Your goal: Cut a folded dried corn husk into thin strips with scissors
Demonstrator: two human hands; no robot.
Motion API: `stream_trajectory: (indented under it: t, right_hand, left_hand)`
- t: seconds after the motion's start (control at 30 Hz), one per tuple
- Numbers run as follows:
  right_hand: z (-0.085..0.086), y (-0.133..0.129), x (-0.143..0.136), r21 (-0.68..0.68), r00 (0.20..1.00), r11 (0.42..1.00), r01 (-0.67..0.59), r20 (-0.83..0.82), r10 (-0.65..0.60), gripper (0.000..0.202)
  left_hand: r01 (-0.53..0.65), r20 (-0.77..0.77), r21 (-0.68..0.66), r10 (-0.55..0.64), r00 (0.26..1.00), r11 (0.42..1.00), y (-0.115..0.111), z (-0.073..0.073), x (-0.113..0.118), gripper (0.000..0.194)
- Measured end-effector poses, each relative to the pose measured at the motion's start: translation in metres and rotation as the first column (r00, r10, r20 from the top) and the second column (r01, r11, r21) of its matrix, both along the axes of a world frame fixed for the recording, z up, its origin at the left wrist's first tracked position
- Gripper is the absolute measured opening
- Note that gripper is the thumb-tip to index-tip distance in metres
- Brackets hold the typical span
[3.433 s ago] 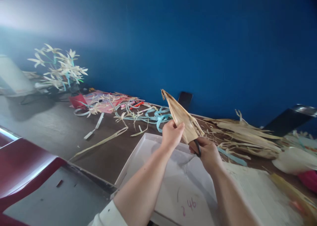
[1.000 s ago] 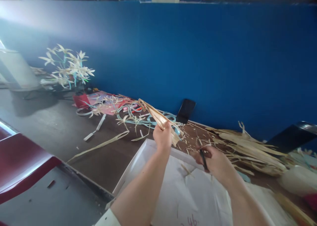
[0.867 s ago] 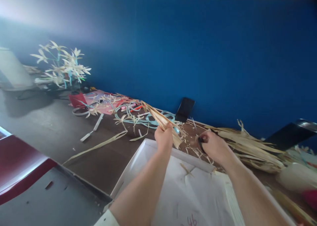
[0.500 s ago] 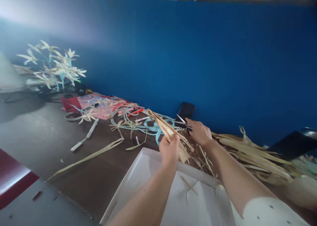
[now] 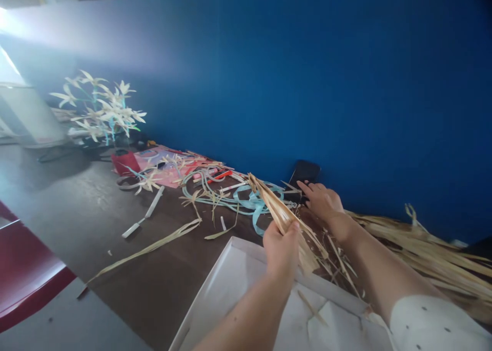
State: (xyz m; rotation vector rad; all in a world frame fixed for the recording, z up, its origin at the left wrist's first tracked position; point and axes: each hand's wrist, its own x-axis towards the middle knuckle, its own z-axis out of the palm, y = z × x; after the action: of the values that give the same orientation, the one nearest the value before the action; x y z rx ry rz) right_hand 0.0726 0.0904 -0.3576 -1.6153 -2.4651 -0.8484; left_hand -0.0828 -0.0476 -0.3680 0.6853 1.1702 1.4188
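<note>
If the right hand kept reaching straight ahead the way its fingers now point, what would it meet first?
Most likely the dark phone leaning against the blue wall. The right hand lies open with its fingertips right at the phone's lower edge; whether they already touch it cannot be told from this view.

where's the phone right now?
Head view, right of centre: the phone leans on the blue wall, with the right hand reaching to it.
</note>
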Motion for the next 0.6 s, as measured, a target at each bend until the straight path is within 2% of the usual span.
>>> stream_trajectory:
  t: [0.27,0.37,0.43,0.47,0.53,0.6]
  right_hand:
    - [0.008,0.004,0.014,0.051,0.999,0.997,0.050,-0.016,-0.049,0.055]
    - [0.011,-0.001,0.012,0.067,0.991,0.993,0.100,-0.094,-0.093,0.055]
    - [0.015,-0.006,0.009,0.037,0.962,0.982,0.184,-0.213,-0.172,0.053]
    - [0.018,-0.009,0.008,0.002,0.927,0.970,0.243,-0.294,-0.232,0.052]
    - [0.025,-0.015,0.004,-0.095,0.807,0.933,0.348,-0.477,-0.349,0.047]
    - [0.034,-0.022,-0.001,-0.185,0.641,0.926,0.328,-0.677,-0.363,0.044]
  left_hand:
    - [0.012,0.007,-0.018,-0.012,1.000,1.000,-0.002,0.004,0.000,0.018]
    - [0.008,-0.008,-0.010,-0.008,1.000,1.000,-0.002,0.003,0.000,0.018]
    - [0.005,0.005,-0.005,-0.005,1.000,1.000,-0.002,0.002,0.000,0.019]
    - [0.002,0.011,-0.001,-0.002,1.000,1.000,-0.002,0.002,0.001,0.020]
    - [-0.010,0.001,0.005,0.010,1.000,1.000,-0.002,0.000,0.001,0.019]
    - [-0.017,-0.032,0.014,0.017,0.999,1.000,-0.002,-0.001,0.002,0.019]
